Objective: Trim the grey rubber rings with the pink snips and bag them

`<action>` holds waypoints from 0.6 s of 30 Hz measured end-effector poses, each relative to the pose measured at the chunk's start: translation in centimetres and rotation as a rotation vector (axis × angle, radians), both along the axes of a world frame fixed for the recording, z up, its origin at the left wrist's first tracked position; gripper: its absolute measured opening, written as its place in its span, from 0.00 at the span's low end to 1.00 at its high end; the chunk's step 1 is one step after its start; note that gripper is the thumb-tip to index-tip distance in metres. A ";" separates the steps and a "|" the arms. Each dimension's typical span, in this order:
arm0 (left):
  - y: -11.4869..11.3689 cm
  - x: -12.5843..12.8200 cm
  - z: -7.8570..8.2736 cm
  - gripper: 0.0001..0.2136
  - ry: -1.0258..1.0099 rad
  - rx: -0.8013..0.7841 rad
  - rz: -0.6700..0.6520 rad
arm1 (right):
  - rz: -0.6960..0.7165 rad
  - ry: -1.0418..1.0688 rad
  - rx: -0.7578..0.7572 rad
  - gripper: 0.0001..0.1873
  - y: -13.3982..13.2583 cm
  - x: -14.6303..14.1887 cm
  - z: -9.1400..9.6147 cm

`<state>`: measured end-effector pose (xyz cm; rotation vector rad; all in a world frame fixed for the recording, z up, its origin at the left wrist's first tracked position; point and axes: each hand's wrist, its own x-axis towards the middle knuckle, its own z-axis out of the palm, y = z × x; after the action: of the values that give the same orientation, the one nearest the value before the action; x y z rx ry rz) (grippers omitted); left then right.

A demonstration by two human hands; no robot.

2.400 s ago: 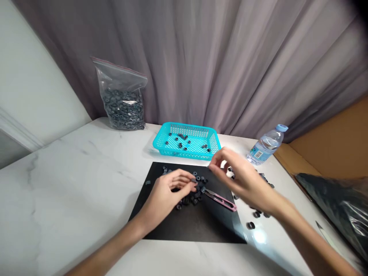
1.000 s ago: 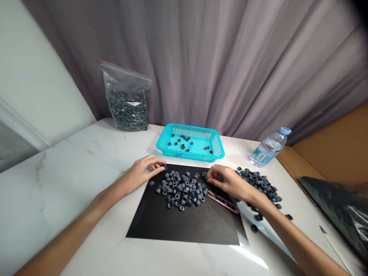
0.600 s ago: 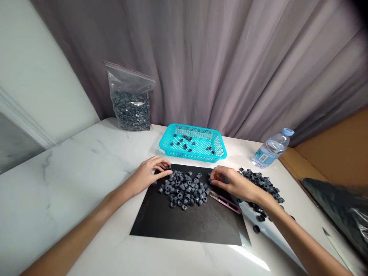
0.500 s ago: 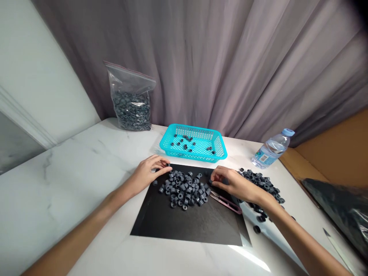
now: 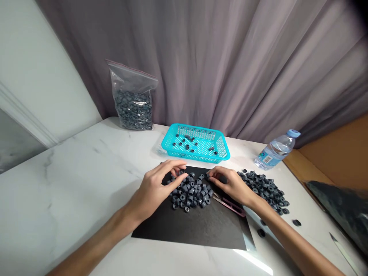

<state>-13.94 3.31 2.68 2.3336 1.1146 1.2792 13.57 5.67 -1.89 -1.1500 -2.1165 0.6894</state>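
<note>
Left hand (image 5: 159, 188), fingers spread wide and empty, had moved from the far left corner of the black mat (image 5: 195, 228) onto the left edge of the pile of grey rings (image 5: 192, 191). Right hand (image 5: 231, 186) stayed at the pile's right edge, fingertips drawn narrow; whether they gripped a ring could not be told. Both hands thus flanked the pile. Pink clippers (image 5: 230, 206) lay just beside the right hand; the turquoise basket (image 5: 198, 156) stood beyond.
</note>
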 end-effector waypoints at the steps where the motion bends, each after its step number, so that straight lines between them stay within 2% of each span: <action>1: -0.2 0.1 0.0 0.11 -0.005 -0.008 0.000 | 0.001 0.001 -0.004 0.05 -0.1 0.0 0.1; 8: -1.5 0.1 0.4 0.14 -0.048 -0.104 -0.052 | 0.038 0.031 -0.070 0.07 -0.4 -0.4 0.0; 13: -1.9 0.2 0.6 0.16 -0.103 -0.263 -0.113 | 0.012 0.048 -0.066 0.08 -0.4 -0.3 0.0; 18: -1.9 0.3 0.5 0.15 -0.149 -0.421 -0.138 | -0.026 0.227 -0.145 0.10 -0.2 0.2 0.7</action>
<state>-13.60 1.40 3.20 1.9359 1.0369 1.0319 13.77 5.50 -1.24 -1.1163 -1.8840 0.9285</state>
